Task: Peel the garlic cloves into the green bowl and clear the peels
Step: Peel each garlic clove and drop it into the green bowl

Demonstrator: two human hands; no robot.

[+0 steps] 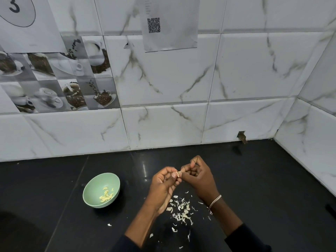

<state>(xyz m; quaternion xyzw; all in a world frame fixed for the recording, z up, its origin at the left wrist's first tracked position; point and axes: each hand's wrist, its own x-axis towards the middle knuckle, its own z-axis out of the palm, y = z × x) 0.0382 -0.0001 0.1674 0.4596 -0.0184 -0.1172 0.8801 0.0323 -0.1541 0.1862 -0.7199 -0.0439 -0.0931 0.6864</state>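
Note:
A small pale garlic clove [179, 173] is pinched between the fingertips of both hands, above the black counter. My left hand [164, 182] grips it from the left and my right hand [197, 176] grips it from the right; a chain bracelet circles the right wrist. The green bowl [94, 186] stands on the counter to the left of my hands and holds several peeled cloves [107, 195]. A scatter of white garlic peels [181, 210] lies on the counter below and between my forearms.
The black counter [263, 188] meets a marble-tiled wall [163, 124] at the back and another on the right. A few stray peels [109, 224] lie nearer me. A small hole [241, 136] sits at the wall's base.

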